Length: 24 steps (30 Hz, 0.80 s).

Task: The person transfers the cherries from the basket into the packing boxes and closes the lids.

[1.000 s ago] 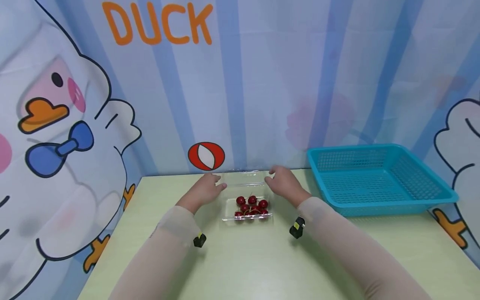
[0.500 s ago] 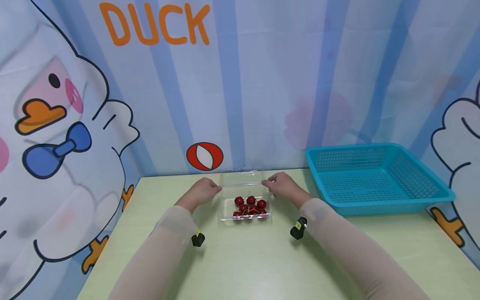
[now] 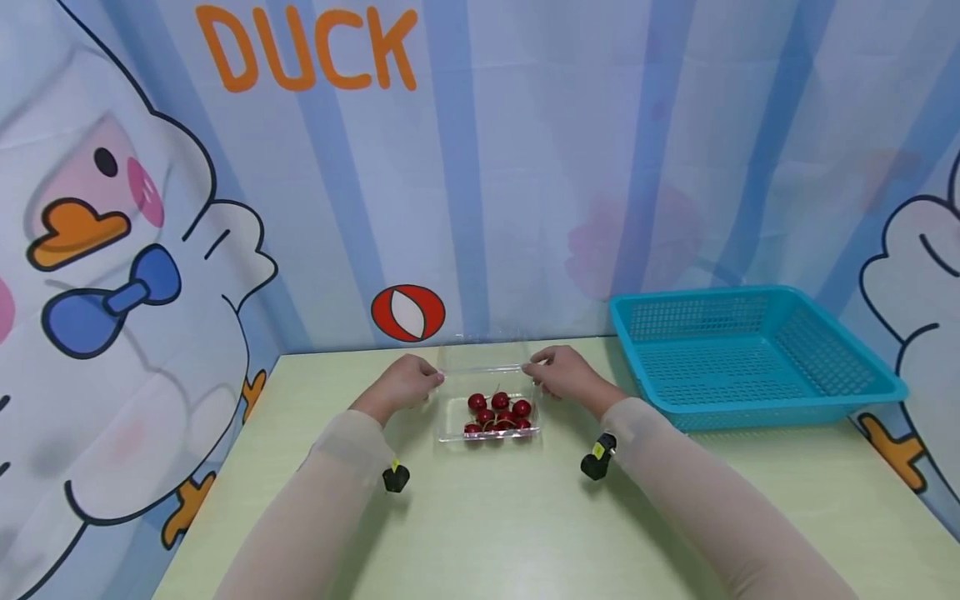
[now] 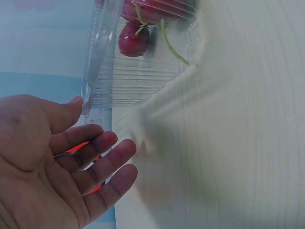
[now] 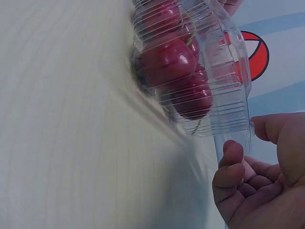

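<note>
A clear plastic clamshell box [image 3: 452, 408] with its lid [image 3: 480, 353] up at the back stands on the table and contains several red cherries [image 3: 500, 401]. My left hand [image 3: 401, 382] is at the box's back left corner, where thumb and forefinger pinch the rim; its other fingers extend loosely in the left wrist view. At the back right corner, my right hand [image 3: 564, 372] pinches the edge between thumb and forefinger. Its remaining fingers curl beneath in the right wrist view. Green stems [image 4: 172, 45] show through the box wall.
A turquoise plastic basket [image 3: 761, 412] is to the right of my right hand on the pale table [image 3: 480, 517]. Behind the table's back edge hangs a duck-printed cloth [image 3: 540, 167]. Small black devices [image 3: 597, 457] are on both wrists.
Both hands have closed in on the box's back corners; the right came down from beside the lid. Thumbs and forefingers now grip the edge. The basket has stayed put.
</note>
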### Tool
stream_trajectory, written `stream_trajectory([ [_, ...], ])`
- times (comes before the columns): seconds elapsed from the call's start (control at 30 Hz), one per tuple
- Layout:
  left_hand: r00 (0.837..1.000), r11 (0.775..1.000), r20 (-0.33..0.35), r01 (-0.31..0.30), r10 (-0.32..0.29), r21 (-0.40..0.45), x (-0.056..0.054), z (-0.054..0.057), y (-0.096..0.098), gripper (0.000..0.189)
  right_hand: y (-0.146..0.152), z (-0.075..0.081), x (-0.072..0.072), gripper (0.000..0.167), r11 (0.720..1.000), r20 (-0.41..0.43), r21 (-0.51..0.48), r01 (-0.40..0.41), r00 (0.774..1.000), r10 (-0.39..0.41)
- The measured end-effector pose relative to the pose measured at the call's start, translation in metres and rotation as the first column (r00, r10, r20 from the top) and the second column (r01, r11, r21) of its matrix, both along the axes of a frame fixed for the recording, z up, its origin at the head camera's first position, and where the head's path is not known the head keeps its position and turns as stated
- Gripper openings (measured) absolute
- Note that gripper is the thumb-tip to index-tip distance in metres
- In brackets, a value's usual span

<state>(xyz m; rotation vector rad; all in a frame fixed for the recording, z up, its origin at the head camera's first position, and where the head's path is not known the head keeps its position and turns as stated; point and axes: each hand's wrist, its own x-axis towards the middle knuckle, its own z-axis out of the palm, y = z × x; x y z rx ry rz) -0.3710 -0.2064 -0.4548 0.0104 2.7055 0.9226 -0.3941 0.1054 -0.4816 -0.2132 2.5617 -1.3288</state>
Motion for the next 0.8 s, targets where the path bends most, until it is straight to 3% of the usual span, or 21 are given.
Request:
stream_trajectory([
  [0.2,1.0,1.0,0.014,-0.016,0.016,0.018,0.0,0.002,0.001,0.044,-0.003,0.0,-0.002,0.05,0.997,0.008,-0.062,0.038,0.999,-0.037],
  [0.37,0.998,0.993,0.041,-0.048,0.044,0.107,0.002,0.003,-0.001,0.057,-0.004,0.0,-0.002,0.043,0.989,0.023,-0.139,0.042,0.999,-0.039],
  [0.6,0.998,0.949,0.029,-0.063,0.057,0.31,0.006,0.007,-0.008,0.054,-0.003,0.001,-0.001,0.029,0.982,-0.012,-0.186,0.044,0.999,-0.047],
  [0.73,0.998,0.921,0.046,-0.053,0.038,0.385,0.005,0.013,-0.012,0.078,-0.002,0.001,-0.002,0.019,0.976,-0.032,-0.213,0.041,0.998,-0.049],
  [0.8,0.997,0.918,0.068,-0.048,0.023,0.394,0.005,0.016,-0.014,0.092,-0.001,-0.001,-0.003,0.017,0.974,-0.044,-0.224,0.035,0.998,-0.046],
])
